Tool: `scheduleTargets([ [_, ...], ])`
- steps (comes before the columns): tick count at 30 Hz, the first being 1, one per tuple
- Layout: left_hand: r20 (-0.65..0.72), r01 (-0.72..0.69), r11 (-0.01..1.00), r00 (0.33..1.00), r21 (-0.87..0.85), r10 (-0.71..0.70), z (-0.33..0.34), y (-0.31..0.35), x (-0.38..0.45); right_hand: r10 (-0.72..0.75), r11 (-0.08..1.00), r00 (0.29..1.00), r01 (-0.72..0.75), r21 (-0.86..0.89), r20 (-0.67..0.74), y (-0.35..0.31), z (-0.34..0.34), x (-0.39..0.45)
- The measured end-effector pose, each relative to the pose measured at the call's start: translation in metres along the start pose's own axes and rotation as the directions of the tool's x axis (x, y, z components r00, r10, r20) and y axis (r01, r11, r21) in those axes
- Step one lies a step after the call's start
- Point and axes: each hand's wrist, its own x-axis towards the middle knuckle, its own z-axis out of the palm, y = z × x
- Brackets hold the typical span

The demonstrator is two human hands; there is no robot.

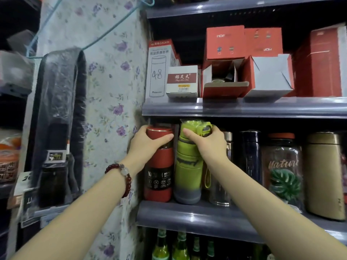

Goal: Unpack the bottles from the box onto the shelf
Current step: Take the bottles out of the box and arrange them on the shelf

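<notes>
A red vacuum bottle (159,171) stands upright at the far left of the grey middle shelf (187,216). My left hand (148,142) is wrapped around its cap. Right beside it stands a lime-green sports bottle (187,171) with a grey base, still in a thin plastic wrap. My right hand (208,142) grips its lid. The two bottles nearly touch. The box they came from is out of view.
More bottles fill the same shelf to the right: a clear glass one (227,145), a dark blue flask (250,156), a printed jar (281,166) and a gold flask (323,173). Red and white cartons (225,62) sit on the shelf above. Green glass bottles (180,246) stand below. A floral wall (105,91) lies left.
</notes>
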Motion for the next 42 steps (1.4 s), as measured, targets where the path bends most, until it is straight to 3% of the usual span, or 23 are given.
scheduleTargets([
  [4, 0.002, 0.035, 0.999, 0.999, 0.007, -0.035, 0.007, -0.008, 0.009, 0.004, 0.996, 0.999, 0.0, -0.092, 0.041, -0.004, 0.01, 0.008],
  [12, 0.044, 0.056, 0.998, 0.997, 0.041, -0.058, 0.021, -0.023, 0.016, 0.072, 0.974, 0.997, -0.074, -0.215, -0.018, 0.0, 0.012, 0.024],
  [23, 0.067, 0.03, 0.996, 0.997, 0.081, -0.035, 0.021, -0.031, 0.01, 0.037, 0.987, 0.998, -0.03, -0.155, 0.044, 0.012, 0.01, 0.011],
  [30, 0.075, 0.009, 0.993, 0.997, 0.118, -0.018, 0.019, -0.038, 0.003, 0.09, 0.987, 0.987, -0.071, -0.143, 0.135, 0.017, 0.013, 0.022],
  [33, 0.077, 0.013, 0.987, 0.997, 0.157, -0.026, 0.016, -0.049, -0.007, 0.047, 0.985, 0.992, -0.027, -0.17, 0.114, 0.021, 0.017, 0.015],
  [39, 0.099, 0.019, 0.971, 0.994, 0.238, -0.044, 0.003, -0.067, -0.053, -0.212, 0.924, 0.974, 0.225, -0.31, 0.076, 0.032, 0.005, -0.034],
  [42, 0.079, 0.023, 0.958, 0.996, 0.286, -0.048, 0.002, -0.075, -0.069, -0.149, 0.929, 0.986, 0.165, -0.332, 0.072, 0.052, -0.002, -0.063],
])
